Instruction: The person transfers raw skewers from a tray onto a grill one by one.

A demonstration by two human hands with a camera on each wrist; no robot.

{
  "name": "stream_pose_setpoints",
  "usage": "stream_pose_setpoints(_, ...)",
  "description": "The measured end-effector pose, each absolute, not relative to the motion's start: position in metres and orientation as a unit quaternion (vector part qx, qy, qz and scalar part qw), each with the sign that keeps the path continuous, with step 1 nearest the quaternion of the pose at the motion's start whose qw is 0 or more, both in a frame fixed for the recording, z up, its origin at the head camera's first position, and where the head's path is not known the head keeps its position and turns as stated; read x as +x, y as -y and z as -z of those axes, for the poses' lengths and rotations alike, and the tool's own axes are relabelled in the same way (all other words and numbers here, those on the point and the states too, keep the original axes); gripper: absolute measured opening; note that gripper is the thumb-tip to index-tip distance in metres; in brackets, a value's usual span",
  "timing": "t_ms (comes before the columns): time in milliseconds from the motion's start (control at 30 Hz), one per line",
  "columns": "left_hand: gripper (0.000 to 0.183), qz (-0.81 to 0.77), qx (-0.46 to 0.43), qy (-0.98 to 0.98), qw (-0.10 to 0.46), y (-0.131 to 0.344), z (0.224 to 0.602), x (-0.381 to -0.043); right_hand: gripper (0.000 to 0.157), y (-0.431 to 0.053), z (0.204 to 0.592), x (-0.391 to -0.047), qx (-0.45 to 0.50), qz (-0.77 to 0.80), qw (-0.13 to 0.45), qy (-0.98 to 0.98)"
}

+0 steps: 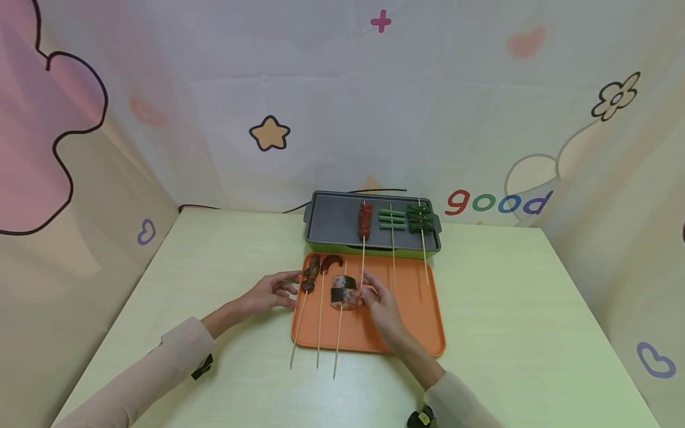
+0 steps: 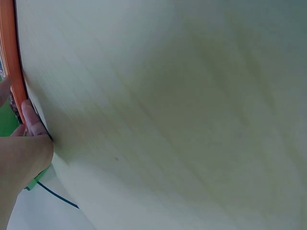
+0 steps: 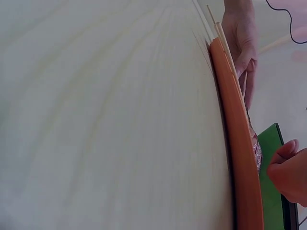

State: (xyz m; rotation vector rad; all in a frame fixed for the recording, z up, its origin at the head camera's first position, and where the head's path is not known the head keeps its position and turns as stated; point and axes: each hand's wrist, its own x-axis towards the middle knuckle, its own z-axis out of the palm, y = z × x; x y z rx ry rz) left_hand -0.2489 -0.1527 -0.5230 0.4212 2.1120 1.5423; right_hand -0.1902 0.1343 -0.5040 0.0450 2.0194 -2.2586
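In the head view, my right hand pinches the lower stick of a red meat skewer, whose meat end lies on the dark grill plate. Just left of those fingers, a skewer of seaweed-wrapped rolls lies on the orange tray. My left hand rests at the tray's left rim, fingers loosely bent, holding nothing. Beside it lie a brown mushroom-like skewer and a skewer with a dark red curled piece. The right wrist view shows the right hand above the tray rim.
On the grill's right half lie a skewer of green bean-like pieces and a leafy green skewer, their sticks reaching over the tray. A pale table extends around, with a printed curtain behind and a black cord along the back edge.
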Motion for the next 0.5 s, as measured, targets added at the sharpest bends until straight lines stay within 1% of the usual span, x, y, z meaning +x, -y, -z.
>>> stream_pose_setpoints(167,0.074,-0.564,0.151,-0.774,0.244,0.153,0.522,-0.247,0.051,-0.134,0.504,-0.194,0.032,0.76,0.057,-0.647)
stream_pose_setpoints(500,0.074,-0.568,0.157,-0.77,0.244,0.153,0.521,-0.248,0.05,-0.135,0.505,-0.202,0.043,0.774,0.035,-0.63)
